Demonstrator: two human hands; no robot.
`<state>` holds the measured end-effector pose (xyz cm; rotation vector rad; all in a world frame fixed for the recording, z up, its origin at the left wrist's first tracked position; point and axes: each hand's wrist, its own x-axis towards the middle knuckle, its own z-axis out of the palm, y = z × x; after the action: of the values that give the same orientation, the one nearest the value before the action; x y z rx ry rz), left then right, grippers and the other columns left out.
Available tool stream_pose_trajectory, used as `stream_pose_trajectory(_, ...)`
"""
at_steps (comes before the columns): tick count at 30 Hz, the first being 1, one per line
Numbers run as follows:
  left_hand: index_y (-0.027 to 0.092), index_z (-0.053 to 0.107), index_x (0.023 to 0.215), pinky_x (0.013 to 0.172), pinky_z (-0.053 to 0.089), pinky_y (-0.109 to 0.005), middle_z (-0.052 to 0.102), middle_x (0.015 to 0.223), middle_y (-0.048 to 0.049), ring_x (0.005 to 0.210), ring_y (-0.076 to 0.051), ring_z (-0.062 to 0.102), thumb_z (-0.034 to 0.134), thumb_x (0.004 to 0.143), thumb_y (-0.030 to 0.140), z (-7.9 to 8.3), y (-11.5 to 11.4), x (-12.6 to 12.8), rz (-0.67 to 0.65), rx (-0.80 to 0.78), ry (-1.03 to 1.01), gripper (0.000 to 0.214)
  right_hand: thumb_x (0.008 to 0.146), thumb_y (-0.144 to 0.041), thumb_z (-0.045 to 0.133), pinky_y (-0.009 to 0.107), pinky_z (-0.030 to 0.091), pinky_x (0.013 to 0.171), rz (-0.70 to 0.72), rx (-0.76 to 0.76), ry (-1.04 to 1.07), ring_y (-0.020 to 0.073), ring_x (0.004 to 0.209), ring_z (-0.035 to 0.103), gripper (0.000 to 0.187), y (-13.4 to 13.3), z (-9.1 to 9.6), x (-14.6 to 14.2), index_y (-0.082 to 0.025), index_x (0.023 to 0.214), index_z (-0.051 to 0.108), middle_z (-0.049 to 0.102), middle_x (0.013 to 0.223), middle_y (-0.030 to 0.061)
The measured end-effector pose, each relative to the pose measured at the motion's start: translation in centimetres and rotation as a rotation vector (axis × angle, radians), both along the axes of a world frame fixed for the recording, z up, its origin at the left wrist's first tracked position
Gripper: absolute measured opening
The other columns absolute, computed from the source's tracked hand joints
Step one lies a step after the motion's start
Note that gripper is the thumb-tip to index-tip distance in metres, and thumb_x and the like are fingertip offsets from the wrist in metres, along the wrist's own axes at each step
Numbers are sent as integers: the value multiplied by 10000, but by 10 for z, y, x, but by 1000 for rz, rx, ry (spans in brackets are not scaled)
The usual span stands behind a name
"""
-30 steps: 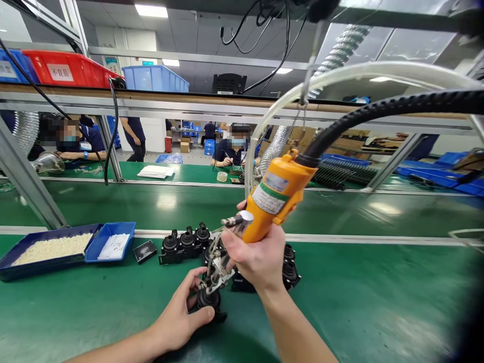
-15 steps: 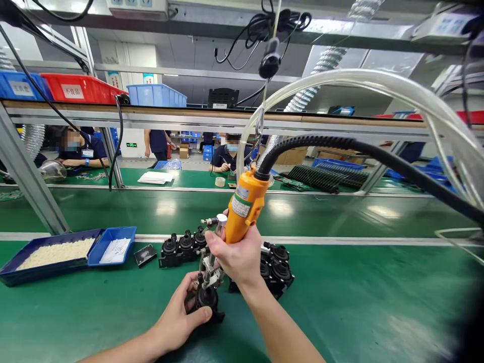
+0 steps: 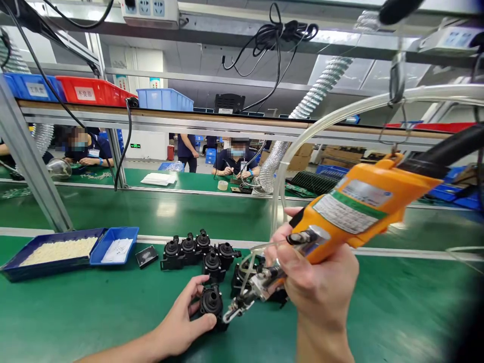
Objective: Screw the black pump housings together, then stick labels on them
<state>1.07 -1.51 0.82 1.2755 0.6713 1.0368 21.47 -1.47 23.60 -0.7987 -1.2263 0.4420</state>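
Observation:
My left hand (image 3: 185, 320) is closed around a black pump-like part (image 3: 212, 302) with a round top and a short central spout, resting on the green bench. In my right hand (image 3: 321, 282) is an orange electric screwdriver (image 3: 351, 206), tilted so its metal tip points down and left. That tip (image 3: 234, 310) is just right of the part; I cannot tell whether they touch. Several similar black parts (image 3: 189, 247) stand behind my left hand. More of them (image 3: 242, 277) sit partly hidden behind the screwdriver and my right hand.
At left lie a dark blue tray (image 3: 15, 275) of small cream pieces, a blue bin (image 3: 130, 242) with white pieces and a small black box (image 3: 146, 256). A clear hose (image 3: 333, 118) arches from the screwdriver. Across the bench, co-workers (image 3: 236, 159) sit behind a metal frame (image 3: 56, 201).
The screwdriver has come off the top of the black part and swung right and nearer, from upright to tilted. My left hand still holds the part.

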Motion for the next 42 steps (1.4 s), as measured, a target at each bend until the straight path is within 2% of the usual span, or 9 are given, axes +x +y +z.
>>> stream_pose_trajectory(5,267,447,1485,1184,405,-479,571,1420,-142,1369,-344,542,836,853,484,8,-1,0,28,42,43,773,761,-277,820,289,495,448,164,-5,45,156,514,538,489,-2,-9,-35,-278,1204,611,593,773,-36)
stream_pose_trajectory(10,293,504,1490,1200,391,-460,625,1442,-79,1357,-339,546,779,885,499,25,-1,-3,57,153,170,696,718,-266,832,257,551,490,242,36,0,137,524,562,541,5,-14,-62,-259,1213,614,600,722,-62)
stream_pose_trajectory(14,282,505,1494,1189,401,-466,643,1416,-75,1296,-336,580,774,883,499,30,-1,-4,55,168,185,702,724,-230,822,235,563,512,302,10,21,127,519,552,563,7,-15,-64,-259,1245,612,572,662,-90)
stream_pose_trajectory(18,245,501,1484,1157,435,-488,658,1375,-103,1213,-328,626,761,883,543,30,-1,-4,36,167,173,719,720,-235,836,232,564,500,296,8,22,128,517,553,547,8,-15,-61,-247,1220,614,581,666,-86)
stream_pose_trajectory(23,225,512,1478,1157,445,-485,655,1396,-116,1270,-346,603,757,887,536,34,-2,-3,43,191,187,711,687,-235,845,185,485,406,330,44,39,100,465,498,454,9,-23,-76,-245,1079,617,576,678,-76)
stream_pose_trajectory(27,208,589,1402,1095,501,-486,707,1309,-110,1207,-355,646,772,869,527,41,-2,-2,37,141,201,648,644,-213,834,176,457,380,405,9,45,100,452,447,441,6,-28,-92,-255,998,575,522,619,-96)
stream_pose_trajectory(33,218,554,1463,1186,425,-498,664,1418,-109,1333,-374,583,770,864,482,54,-4,1,47,173,164,689,627,-198,816,165,444,398,447,-64,55,84,459,410,425,5,-30,-96,-252,952,547,489,614,-106)
stream_pose_trajectory(37,223,581,1430,1206,396,-529,652,1441,-117,1344,-384,572,797,835,435,51,-4,0,50,138,179,667,647,-230,817,180,443,406,401,-75,43,91,445,434,444,8,-28,-91,-244,995,542,490,582,-113)
stream_pose_trajectory(42,257,509,1517,1246,323,-543,629,1460,-110,1380,-385,533,866,780,444,29,-2,-4,52,165,177,840,683,-243,823,202,449,413,359,-40,125,99,461,462,470,12,-24,-72,-229,1090,588,536,648,-84)
